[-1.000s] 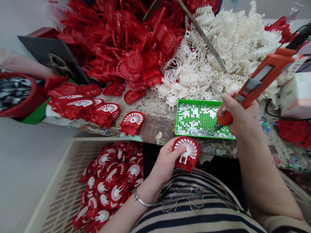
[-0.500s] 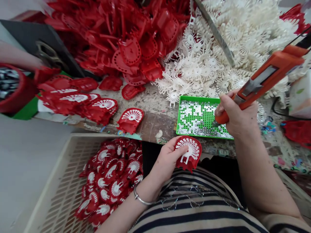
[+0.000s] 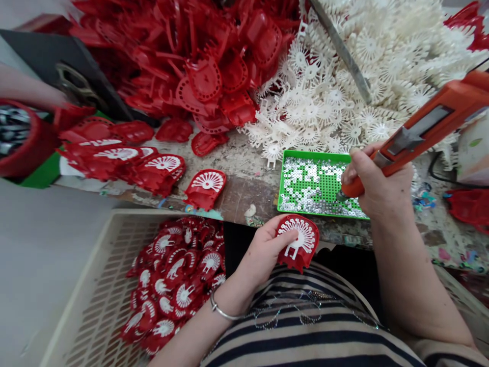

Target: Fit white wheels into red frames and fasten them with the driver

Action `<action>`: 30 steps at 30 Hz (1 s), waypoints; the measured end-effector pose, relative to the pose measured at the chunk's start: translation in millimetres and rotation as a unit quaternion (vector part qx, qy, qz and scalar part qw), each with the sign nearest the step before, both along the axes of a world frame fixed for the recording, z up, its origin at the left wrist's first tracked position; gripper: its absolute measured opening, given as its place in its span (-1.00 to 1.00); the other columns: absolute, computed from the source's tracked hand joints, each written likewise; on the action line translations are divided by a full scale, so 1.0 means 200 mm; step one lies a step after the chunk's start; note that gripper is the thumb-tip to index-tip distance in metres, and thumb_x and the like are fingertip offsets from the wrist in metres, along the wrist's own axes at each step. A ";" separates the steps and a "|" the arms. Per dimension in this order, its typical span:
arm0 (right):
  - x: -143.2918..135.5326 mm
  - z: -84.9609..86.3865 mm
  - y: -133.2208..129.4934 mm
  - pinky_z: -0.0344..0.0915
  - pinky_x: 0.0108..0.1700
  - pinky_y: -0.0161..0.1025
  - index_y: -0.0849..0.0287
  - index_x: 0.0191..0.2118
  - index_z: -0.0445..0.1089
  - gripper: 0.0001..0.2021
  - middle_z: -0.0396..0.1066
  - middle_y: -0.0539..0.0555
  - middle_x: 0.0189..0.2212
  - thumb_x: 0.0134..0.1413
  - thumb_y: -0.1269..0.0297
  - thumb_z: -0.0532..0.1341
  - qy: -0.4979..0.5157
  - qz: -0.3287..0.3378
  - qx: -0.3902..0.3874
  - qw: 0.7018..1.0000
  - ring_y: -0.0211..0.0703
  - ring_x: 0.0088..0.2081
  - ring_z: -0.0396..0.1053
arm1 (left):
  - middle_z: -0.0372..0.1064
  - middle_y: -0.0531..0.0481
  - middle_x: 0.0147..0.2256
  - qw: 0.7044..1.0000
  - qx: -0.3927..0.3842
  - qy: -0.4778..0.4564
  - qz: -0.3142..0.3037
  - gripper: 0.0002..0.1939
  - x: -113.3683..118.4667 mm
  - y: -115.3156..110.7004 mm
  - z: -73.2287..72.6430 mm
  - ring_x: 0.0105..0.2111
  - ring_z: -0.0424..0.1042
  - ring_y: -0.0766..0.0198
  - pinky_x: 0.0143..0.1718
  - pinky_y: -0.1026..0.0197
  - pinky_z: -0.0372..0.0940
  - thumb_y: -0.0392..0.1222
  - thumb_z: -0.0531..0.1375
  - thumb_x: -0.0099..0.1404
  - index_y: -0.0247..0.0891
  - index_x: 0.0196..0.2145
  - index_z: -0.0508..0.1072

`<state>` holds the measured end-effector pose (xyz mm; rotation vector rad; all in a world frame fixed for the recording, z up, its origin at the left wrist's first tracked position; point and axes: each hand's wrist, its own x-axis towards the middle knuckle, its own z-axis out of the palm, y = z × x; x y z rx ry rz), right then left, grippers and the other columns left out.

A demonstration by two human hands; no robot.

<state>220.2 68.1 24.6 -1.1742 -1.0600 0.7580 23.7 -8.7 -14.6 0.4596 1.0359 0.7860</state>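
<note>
My left hand [image 3: 269,246] is closed on a red plastic shell [image 3: 310,256], its thumb pressing the white spoked insert [image 3: 301,232] that lies in it. My right hand [image 3: 385,191] grips an orange electric screwdriver [image 3: 424,130], pointed down and to the left. The tool's tip is over a green tray [image 3: 280,188] holding many small silver washer-like rings [image 3: 300,176]; whether it touches them I cannot tell. On the bench edge to the left, another red shell with a white insert [image 3: 207,186] lies flat.
Red plastic parts [image 3: 206,76] and white spoked pieces [image 3: 305,112] are heaped at the back. A metal bar [image 3: 344,53] slants across the white heap. Below left, a cream crate [image 3: 91,270] holds assembled parts. Another person's arm [image 3: 30,84] reaches in beside a red bowl [image 3: 28,148].
My right hand and the screwdriver have shifted slightly to the right above the tray. The left hand keeps its hold on the red shell, nearly still.
</note>
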 end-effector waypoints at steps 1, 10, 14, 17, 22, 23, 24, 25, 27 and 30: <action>0.00 0.00 0.00 0.27 -0.63 -0.30 0.11 -0.47 0.29 -0.67 0.25 -0.15 -0.70 -0.08 0.08 0.43 -0.001 0.000 0.001 1.000 -0.30 -0.69 0.23 | 0.57 -0.01 -0.37 1.000 0.001 -0.001 -0.002 -0.65 0.00 0.00 0.00 -0.48 0.48 0.36 -0.40 0.33 0.39 -0.19 0.42 0.03 -0.30 -0.20 0.55; 0.01 -0.02 0.02 0.26 -0.63 -0.30 0.11 -0.45 0.29 -0.70 0.25 -0.15 -0.70 -0.06 0.12 0.42 -0.004 0.001 0.011 1.000 -0.29 -0.69 0.23 | 0.57 -0.02 -0.37 1.000 0.004 0.003 -0.013 -0.66 0.00 -0.01 0.01 -0.48 0.48 0.34 -0.41 0.33 0.37 -0.18 0.42 0.03 -0.31 -0.21 0.55; 0.00 0.02 0.01 0.22 -0.65 -0.27 0.09 -0.47 0.31 -0.73 0.25 -0.14 -0.71 -0.07 0.17 0.42 0.021 0.005 0.018 1.000 -0.27 -0.70 0.22 | 0.56 -0.02 -0.40 1.000 -0.003 0.000 -0.004 -0.66 0.01 0.00 0.03 -0.50 0.47 0.34 -0.42 0.31 0.37 -0.19 0.43 0.00 -0.32 -0.24 0.54; -0.03 0.11 -0.01 0.19 -0.65 -0.27 0.08 -0.50 0.31 -0.75 0.24 -0.14 -0.72 -0.10 0.22 0.42 0.053 0.010 0.032 0.998 -0.27 -0.71 0.20 | 0.54 0.00 -0.43 1.000 0.000 -0.013 0.003 -0.66 0.01 0.00 0.05 -0.52 0.45 0.34 -0.45 0.32 0.35 -0.19 0.43 -0.01 -0.32 -0.25 0.53; -0.12 0.30 -0.10 0.13 -0.68 -0.29 0.11 -0.55 0.25 -0.75 0.18 -0.14 -0.77 -0.23 0.33 0.39 0.140 0.053 0.019 0.989 -0.30 -0.74 0.12 | 0.50 0.01 -0.47 0.999 0.015 -0.029 0.006 -0.67 0.03 0.01 0.08 -0.56 0.41 0.36 -0.48 0.31 0.30 -0.16 0.40 0.02 -0.32 -0.25 0.52; -0.14 0.33 -0.12 0.11 -0.69 -0.30 0.11 -0.56 0.24 -0.75 0.17 -0.14 -0.77 -0.22 0.34 0.38 0.147 0.066 0.014 0.987 -0.31 -0.74 0.11 | 0.50 0.01 -0.46 0.999 0.019 -0.030 0.006 -0.68 0.04 0.01 0.09 -0.55 0.41 0.36 -0.47 0.31 0.30 -0.16 0.40 0.02 -0.32 -0.26 0.52; -0.15 0.35 -0.15 0.11 -0.68 -0.31 0.12 -0.57 0.24 -0.75 0.17 -0.14 -0.77 -0.20 0.34 0.37 0.147 0.083 0.008 0.986 -0.32 -0.74 0.11 | 0.51 0.00 -0.45 0.999 0.022 -0.030 0.004 -0.69 0.05 0.01 0.10 -0.54 0.42 0.35 -0.46 0.30 0.31 -0.16 0.39 0.03 -0.33 -0.26 0.52; -0.17 0.37 -0.17 0.11 -0.68 -0.32 0.12 -0.58 0.23 -0.75 0.17 -0.15 -0.77 -0.17 0.34 0.37 0.144 0.099 0.006 0.985 -0.33 -0.74 0.11 | 0.51 -0.01 -0.44 0.999 0.024 -0.031 0.002 -0.69 0.05 0.01 0.10 -0.53 0.42 0.34 -0.44 0.29 0.32 -0.16 0.38 0.04 -0.33 -0.25 0.52; -0.20 0.39 -0.22 0.12 -0.66 -0.32 0.12 -0.59 0.22 -0.71 0.17 -0.15 -0.75 -0.12 0.28 0.37 0.132 0.134 0.006 0.982 -0.34 -0.72 0.13 | 0.53 -0.02 -0.41 0.999 0.031 -0.038 0.002 -0.71 0.07 0.01 0.11 -0.50 0.44 0.34 -0.40 0.28 0.33 -0.18 0.37 0.06 -0.33 -0.24 0.53; -0.24 0.39 -0.26 0.15 -0.65 -0.30 0.10 -0.56 0.23 -0.69 0.16 -0.15 -0.74 -0.12 0.20 0.41 0.130 0.149 -0.004 0.980 -0.33 -0.72 0.13 | 0.52 0.00 -0.42 0.998 0.037 -0.055 0.005 -0.75 0.08 0.00 0.12 -0.50 0.43 0.35 -0.41 0.30 0.31 -0.19 0.36 0.07 -0.33 -0.27 0.53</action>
